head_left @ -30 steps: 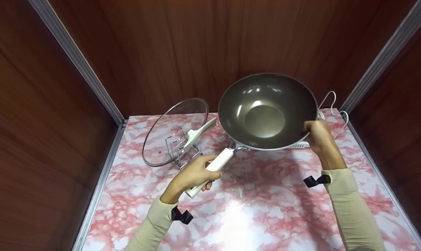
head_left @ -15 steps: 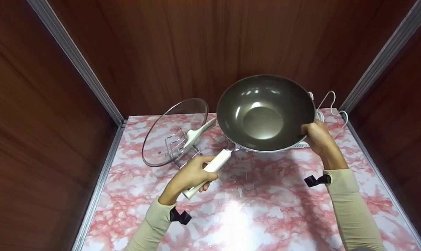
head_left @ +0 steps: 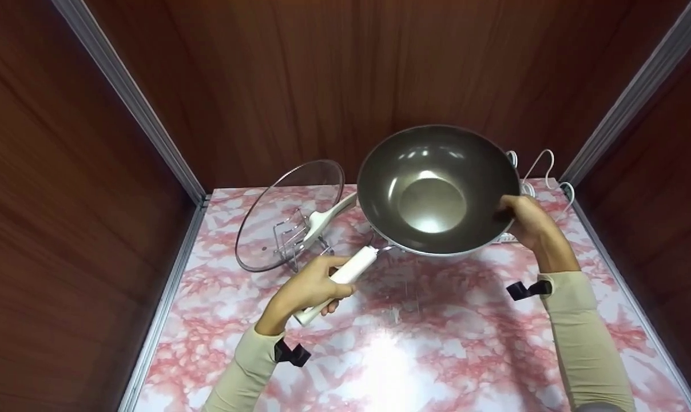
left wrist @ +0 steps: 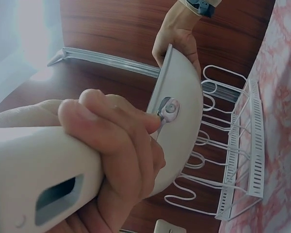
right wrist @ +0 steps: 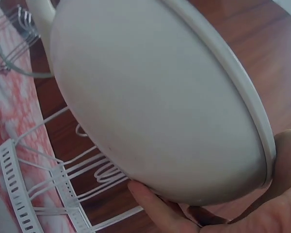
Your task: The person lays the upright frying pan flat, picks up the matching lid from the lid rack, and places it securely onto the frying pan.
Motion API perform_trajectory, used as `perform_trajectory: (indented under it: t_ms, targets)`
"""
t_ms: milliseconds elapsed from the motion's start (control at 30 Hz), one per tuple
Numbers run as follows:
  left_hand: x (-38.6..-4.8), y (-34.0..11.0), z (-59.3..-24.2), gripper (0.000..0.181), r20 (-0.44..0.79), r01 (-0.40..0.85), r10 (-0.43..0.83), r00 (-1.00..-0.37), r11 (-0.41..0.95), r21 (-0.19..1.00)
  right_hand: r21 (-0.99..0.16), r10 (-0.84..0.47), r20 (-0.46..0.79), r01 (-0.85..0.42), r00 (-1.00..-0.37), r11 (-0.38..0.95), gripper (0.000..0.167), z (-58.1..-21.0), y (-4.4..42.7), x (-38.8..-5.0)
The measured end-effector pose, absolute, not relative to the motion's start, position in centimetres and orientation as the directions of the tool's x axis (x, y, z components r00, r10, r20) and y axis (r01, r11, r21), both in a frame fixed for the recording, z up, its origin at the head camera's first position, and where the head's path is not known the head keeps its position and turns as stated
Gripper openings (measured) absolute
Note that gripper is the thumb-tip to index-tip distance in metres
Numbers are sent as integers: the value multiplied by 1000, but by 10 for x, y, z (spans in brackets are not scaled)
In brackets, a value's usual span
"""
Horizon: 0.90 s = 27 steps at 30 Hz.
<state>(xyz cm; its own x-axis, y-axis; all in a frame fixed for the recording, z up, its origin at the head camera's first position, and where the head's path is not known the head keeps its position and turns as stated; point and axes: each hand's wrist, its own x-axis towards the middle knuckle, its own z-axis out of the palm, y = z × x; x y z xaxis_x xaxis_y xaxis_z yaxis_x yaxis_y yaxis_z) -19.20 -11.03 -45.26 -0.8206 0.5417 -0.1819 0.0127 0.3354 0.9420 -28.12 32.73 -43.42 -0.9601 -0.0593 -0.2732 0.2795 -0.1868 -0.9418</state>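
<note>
A wok (head_left: pixel 431 200), dark inside and pale outside, is held up above the table, tilted so that its inside faces the head camera. My left hand (head_left: pixel 310 285) grips its white handle (head_left: pixel 357 266) with curled fingers. At the right edge my right hand (head_left: pixel 533 226) holds the rim, thumb inside and fingers against the outer wall. Under and behind the wok stands a white wire rack (left wrist: pixel 256 141) with slotted side rails, mostly hidden in the head view. Whether the wok touches the rack, I cannot tell.
A glass lid (head_left: pixel 268 246) with a white handle leans in a small metal wire stand (head_left: pixel 285 232) at left. Loops of white wire (head_left: pixel 545 163) stick up behind the wok at right. Brown wood-grain walls enclose the red-and-white marbled table (head_left: pixel 208 320) at the back and sides.
The wok has come slightly toward me, lower in the head view. My left hand has shifted a little left and down with the handle. Both holds are the same.
</note>
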Motion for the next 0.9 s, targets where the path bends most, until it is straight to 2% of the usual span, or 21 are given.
perform_trajectory:
  t_ms: [100,333,667,800,900]
  targets:
    - [-191,-112,-452,48,-184,20,544,-819,346,938,-927,-86,-298,310,-951,-212,32,-433,331,-283]
    - [-190,-117,-452,48,-180,40,562,-807,357,933,-941,-123,-282,299,-952,-157,13,-433,338,-283]
    - [-190,-125,-453,54,-185,60,571,-800,382,922,-952,-122,-277,289,-953,-101,14,-433,345,-280]
    - [-190,-127,-455,56,-191,59,576,-795,387,920,-965,-79,-260,262,-962,-12,8,-433,345,-279]
    - [-190,-128,-455,56,-196,61,583,-788,391,918,-970,-48,-235,231,-971,77,14,-434,345,-278]
